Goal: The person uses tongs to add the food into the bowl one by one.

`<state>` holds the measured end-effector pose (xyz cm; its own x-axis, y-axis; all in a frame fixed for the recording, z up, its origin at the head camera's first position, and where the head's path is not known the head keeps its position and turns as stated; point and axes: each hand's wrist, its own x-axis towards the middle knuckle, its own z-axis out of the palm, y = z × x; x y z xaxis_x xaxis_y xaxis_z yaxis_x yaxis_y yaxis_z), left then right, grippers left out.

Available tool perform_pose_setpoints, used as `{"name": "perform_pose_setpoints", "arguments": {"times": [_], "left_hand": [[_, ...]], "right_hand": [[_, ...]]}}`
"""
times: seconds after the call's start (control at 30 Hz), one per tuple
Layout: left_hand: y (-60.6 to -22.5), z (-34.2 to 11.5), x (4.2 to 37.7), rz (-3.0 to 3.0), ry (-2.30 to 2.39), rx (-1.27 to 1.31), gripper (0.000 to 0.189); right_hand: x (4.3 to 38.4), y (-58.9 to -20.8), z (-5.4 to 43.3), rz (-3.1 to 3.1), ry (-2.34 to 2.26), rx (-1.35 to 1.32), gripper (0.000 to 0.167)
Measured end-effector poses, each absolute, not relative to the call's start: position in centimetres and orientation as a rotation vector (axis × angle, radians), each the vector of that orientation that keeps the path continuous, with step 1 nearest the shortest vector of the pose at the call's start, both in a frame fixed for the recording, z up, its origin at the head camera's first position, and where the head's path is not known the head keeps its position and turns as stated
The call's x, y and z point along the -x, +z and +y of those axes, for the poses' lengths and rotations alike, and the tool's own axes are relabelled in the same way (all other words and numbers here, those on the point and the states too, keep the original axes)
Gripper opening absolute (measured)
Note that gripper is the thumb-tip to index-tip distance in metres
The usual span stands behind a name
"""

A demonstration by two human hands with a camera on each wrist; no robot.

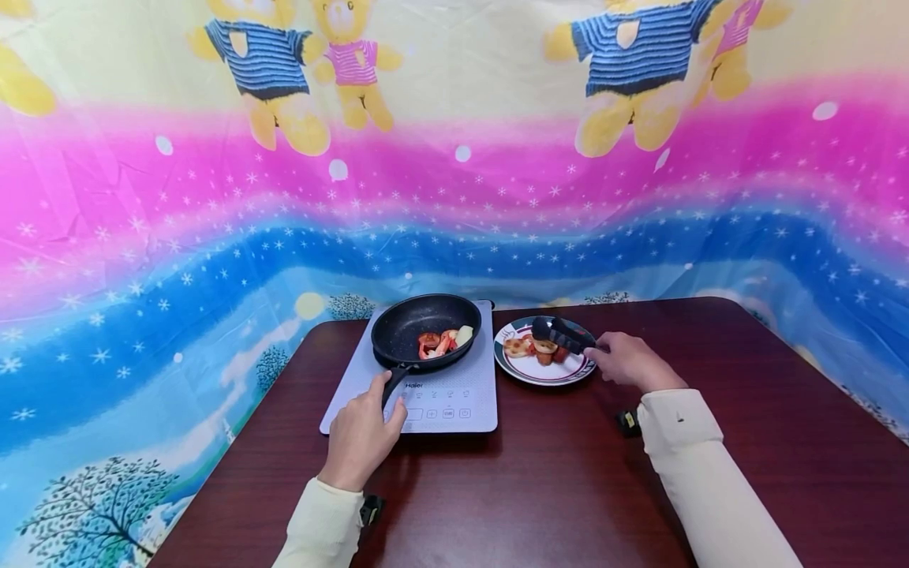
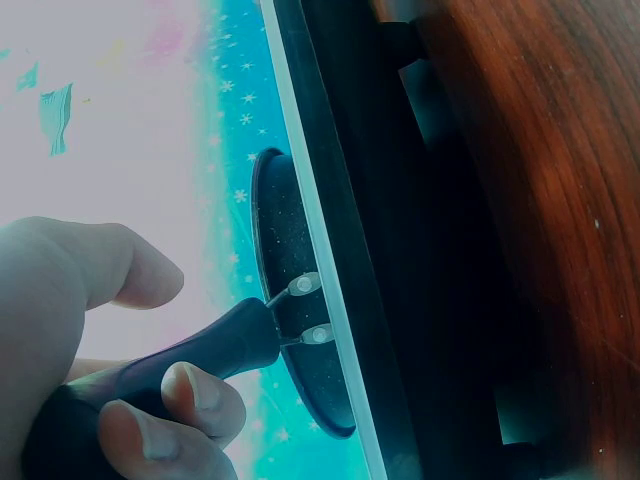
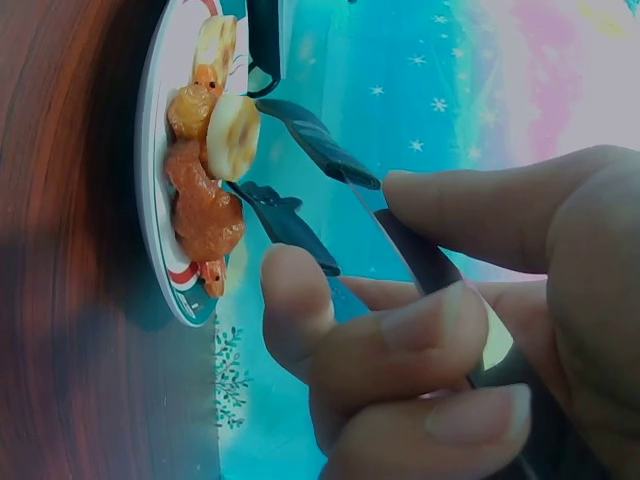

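My left hand [image 1: 364, 432] grips the black handle [image 2: 200, 350] of a frying pan [image 1: 398, 331], its fingers curled underneath in the left wrist view. Red and pale food pieces [image 1: 443, 343] lie at the pan's right side. Over the plate [image 1: 525, 372], my right hand [image 1: 628, 361] holds black-tipped tongs [image 3: 320, 150]. Their two tips stand apart beside a pale round slice [image 3: 233, 138] in the right wrist view; whether they touch it I cannot tell. Brown glazed chunks [image 3: 205, 210] and other slices share the plate.
Beneath the pan is a white induction cooktop [image 1: 341, 402] with a control panel along its front. Plate and cooktop stand side by side on a dark wooden table [image 1: 540, 489]. A patterned cloth [image 1: 454, 197] hangs behind the table.
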<state>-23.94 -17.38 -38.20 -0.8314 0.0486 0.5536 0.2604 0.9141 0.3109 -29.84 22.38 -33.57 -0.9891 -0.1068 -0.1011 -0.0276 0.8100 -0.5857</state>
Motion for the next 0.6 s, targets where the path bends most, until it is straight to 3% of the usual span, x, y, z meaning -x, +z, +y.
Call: {"name": "perform_pose_setpoints", "arguments": {"times": [0.6], "left_hand": [[-38.13,-17.23,23.94,-2.524,-0.516,0.218,0.047]], "right_hand": [[29.84,-33.38,21.55,2.916,-0.749,0.196,0.055]]}}
